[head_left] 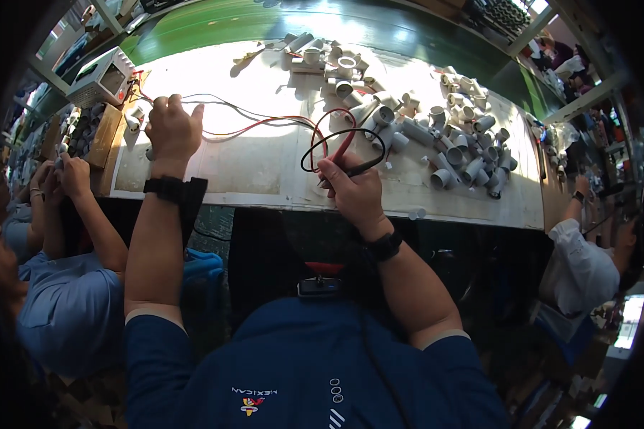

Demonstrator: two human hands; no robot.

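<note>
My right hand (354,191), near the front edge of the table, is closed around a red test probe (342,148) and a black test probe (365,166), held together. Their red and black leads (279,119) loop above the hand and run left across the table toward a metal box. My left hand (173,132) is over the left part of the table, its thumb spread away from the fingers; its palm is hidden. Beside it stands a short white cylinder (132,121), and part of another grey piece shows at the hand's edge.
Many white and grey tube pieces (415,132) lie piled across the table's middle and right. A perforated metal box (104,77) stands at the far left, by a carton (106,136) of cylinders. A green surface (215,27) runs behind. People work at left and right.
</note>
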